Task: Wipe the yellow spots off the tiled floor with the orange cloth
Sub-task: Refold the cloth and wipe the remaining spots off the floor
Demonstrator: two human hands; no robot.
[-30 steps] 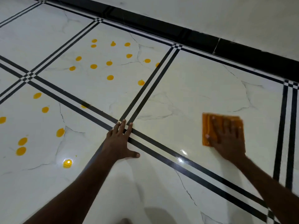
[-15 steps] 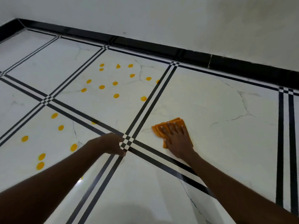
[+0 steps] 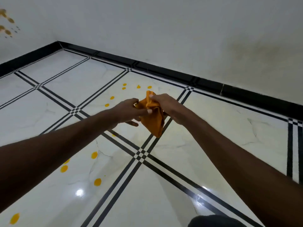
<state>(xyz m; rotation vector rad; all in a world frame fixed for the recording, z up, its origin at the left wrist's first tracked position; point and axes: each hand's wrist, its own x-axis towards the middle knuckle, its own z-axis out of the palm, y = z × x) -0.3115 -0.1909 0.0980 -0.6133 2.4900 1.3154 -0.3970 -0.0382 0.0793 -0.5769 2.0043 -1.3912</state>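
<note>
The orange cloth (image 3: 153,118) hangs crumpled in the air above the tiled floor (image 3: 213,128), held between both hands. My right hand (image 3: 165,104) pinches its upper edge. My left hand (image 3: 129,112) grips its left side, thumb laid over the fabric. Yellow spots (image 3: 124,84) dot the far tile beyond my hands, some hidden behind them. More yellow spots (image 3: 97,182) lie on the near left tile under my left forearm.
White marble-look tiles carry black double lines that cross at a checkered joint (image 3: 141,154). A black skirting (image 3: 180,76) runs along the white wall. Brownish marks (image 3: 6,22) stain the wall at upper left. A dark rounded shape (image 3: 216,221) sits at the bottom edge.
The cloth has been lifted off the floor, where my right hand pressed it flat. My left hand left the floor and took hold of the cloth. The view tilted up toward the wall.
</note>
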